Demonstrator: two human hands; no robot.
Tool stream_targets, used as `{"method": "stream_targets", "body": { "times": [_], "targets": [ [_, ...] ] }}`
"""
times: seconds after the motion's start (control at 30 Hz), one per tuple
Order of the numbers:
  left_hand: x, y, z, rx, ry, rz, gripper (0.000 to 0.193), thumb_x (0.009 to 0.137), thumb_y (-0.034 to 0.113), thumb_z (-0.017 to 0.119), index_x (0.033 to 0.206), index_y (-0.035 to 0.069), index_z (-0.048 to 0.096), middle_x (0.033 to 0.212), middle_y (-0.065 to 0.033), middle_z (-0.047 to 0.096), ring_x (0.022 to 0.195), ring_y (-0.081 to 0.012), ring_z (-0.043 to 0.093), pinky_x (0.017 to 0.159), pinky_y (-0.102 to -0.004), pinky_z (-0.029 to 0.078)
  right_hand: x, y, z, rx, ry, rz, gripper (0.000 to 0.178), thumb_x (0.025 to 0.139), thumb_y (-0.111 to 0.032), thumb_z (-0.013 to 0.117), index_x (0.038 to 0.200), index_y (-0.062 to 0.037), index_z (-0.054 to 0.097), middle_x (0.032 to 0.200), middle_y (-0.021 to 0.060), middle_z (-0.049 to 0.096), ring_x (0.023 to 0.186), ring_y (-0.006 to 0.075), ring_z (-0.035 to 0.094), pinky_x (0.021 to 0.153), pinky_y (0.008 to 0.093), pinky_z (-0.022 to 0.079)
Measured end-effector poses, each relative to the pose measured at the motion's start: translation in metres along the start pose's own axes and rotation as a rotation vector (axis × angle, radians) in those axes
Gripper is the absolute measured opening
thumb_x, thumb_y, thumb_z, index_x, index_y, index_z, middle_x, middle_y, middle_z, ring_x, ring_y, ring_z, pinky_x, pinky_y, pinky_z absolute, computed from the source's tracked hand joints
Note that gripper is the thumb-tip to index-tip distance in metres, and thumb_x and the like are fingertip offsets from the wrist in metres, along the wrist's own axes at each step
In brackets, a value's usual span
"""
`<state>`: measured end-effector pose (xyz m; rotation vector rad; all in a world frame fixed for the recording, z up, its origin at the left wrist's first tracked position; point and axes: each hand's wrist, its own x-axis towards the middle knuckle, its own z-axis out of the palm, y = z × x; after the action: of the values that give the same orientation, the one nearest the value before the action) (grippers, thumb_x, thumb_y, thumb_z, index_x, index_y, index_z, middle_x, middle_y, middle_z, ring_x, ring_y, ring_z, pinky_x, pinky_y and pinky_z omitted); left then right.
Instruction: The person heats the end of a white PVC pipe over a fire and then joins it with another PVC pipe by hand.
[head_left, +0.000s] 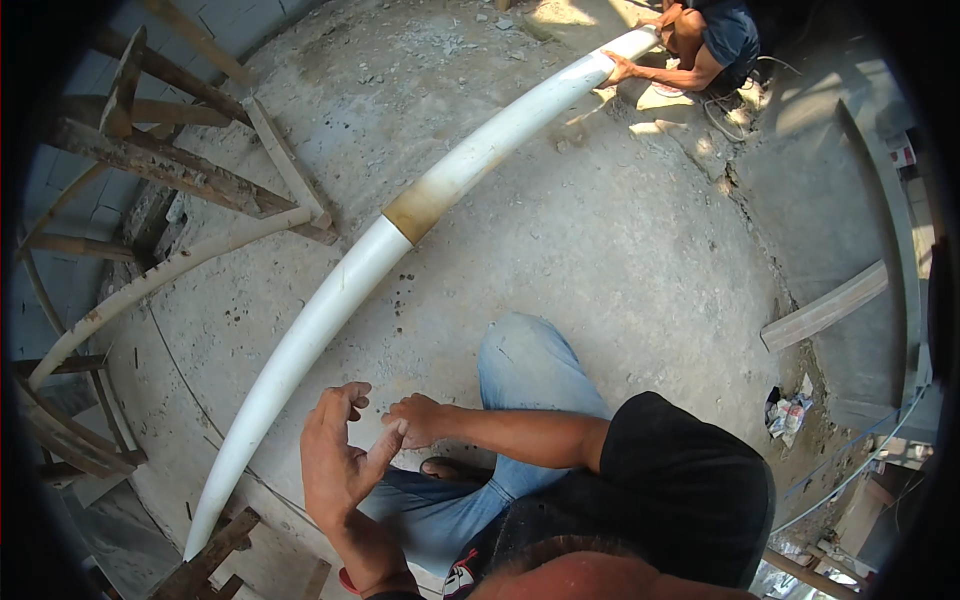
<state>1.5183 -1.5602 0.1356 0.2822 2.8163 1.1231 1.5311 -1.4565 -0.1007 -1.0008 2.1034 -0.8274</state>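
Observation:
My left hand (338,465) is raised with its palm turned inward, its fingers loosely bent and its thumb stretched apart from them. Nothing shows in it. Close beside its thumb is my right hand (420,418), fingers curled in; whether they hold anything is hidden. The two hands overlap in view, and I cannot tell whether they touch. A long white pipe (335,300) passes beyond my hands, from lower left to upper right, with a brown-stained band (418,210) partway along. At its far end, another person's hands (625,68) grip the pipe.
Wooden beams and poles (170,165) form a frame at left. The pipe's near end lies by a wooden piece (215,550). A loose plank (825,305) lies at right, near crumpled litter (790,412) and a pale blue cable (850,470). The concrete floor (620,260) is rough and dusty.

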Motion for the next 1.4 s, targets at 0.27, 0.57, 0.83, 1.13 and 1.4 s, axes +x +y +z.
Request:
{"method": "stream_targets", "body": {
  "times": [0.27,0.57,0.83,1.13,1.4],
  "targets": [
    [0.001,-0.033,0.03,-0.088,-0.179,-0.073,0.047,0.073,0.033,0.078,0.1,-0.001,0.062,0.086,-0.0168,0.062,0.071,-0.0285,0.061,0.066,-0.0376,0.05,-0.006,-0.014,-0.013,0.051,-0.02,0.051,0.033,0.075,-0.032,0.067,0.098,-0.0083,0.063,0.095,0.014,0.068,0.094,0.0345,0.065,0.082,0.0455,0.052],
    [-0.006,-0.038,0.034,-0.133,-0.222,-0.035,0.045,0.074,0.034,0.078,0.096,-0.001,0.063,0.085,-0.0143,0.063,0.071,-0.0258,0.059,0.064,-0.0352,0.048,0.021,0.019,0.043,0.075,0.149,-0.046,0.03,0.076,-0.032,0.064,0.089,-0.0056,0.064,0.096,0.0156,0.067,0.096,0.0322,0.065,0.077,0.0448,0.054],
    [-0.008,-0.038,0.035,-0.137,-0.363,-0.067,0.051,0.077,0.04,0.077,0.099,-0.003,0.062,0.083,-0.0161,0.062,0.071,-0.0282,0.062,0.065,-0.0362,0.051,0.026,0.033,0.069,0.07,0.356,-0.208,0.063,0.07,-0.029,0.069,0.119,0.0025,0.044,0.122,0.0193,0.05,0.098,0.0311,0.061,0.07,0.0417,0.055],
    [-0.009,-0.037,0.035,-0.138,-0.362,-0.059,0.049,0.075,0.039,0.078,0.099,-0.001,0.062,0.082,-0.0144,0.063,0.07,-0.0276,0.063,0.064,-0.0363,0.052,0.03,0.032,0.06,-0.007,0.185,-0.123,0.063,0.074,-0.031,0.065,0.121,0.0027,0.04,0.113,0.0237,0.054,0.092,0.0368,0.063,0.072,0.045,0.055],
    [-0.011,-0.04,0.032,-0.11,-0.365,-0.091,0.055,0.074,0.043,0.078,0.102,-0.001,0.061,0.083,-0.0153,0.064,0.072,-0.0292,0.064,0.066,-0.0377,0.052,0.018,0.009,0.028,-0.035,-0.003,-0.01,0.037,0.078,-0.033,0.061,0.083,0.0039,0.061,0.082,0.0234,0.066,0.08,0.0378,0.068,0.07,0.046,0.054]
  ]
}}
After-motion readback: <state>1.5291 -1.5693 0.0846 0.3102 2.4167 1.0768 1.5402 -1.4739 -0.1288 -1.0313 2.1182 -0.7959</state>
